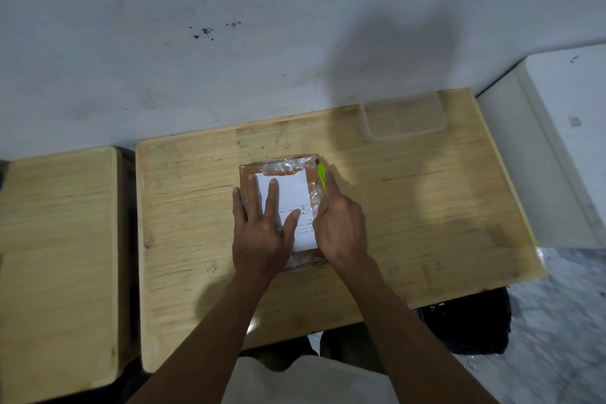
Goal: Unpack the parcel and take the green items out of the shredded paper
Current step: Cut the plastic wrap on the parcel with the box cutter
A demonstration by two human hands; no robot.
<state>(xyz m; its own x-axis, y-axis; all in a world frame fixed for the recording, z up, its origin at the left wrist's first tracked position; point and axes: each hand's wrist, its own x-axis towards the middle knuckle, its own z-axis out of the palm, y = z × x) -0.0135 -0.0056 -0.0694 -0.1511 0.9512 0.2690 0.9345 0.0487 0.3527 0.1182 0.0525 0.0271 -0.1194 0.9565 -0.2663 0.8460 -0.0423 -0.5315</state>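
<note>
Now left hand [262, 229] flat, fingers straight, pressing parcel [282, 207] on counter [410, 207]; right hand [339, 226] grips green cutter [322, 175] at parcel's right edge.

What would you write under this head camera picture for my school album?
Left hand flat on a taped parcel, right hand holding a green cutter at its edge.
</note>
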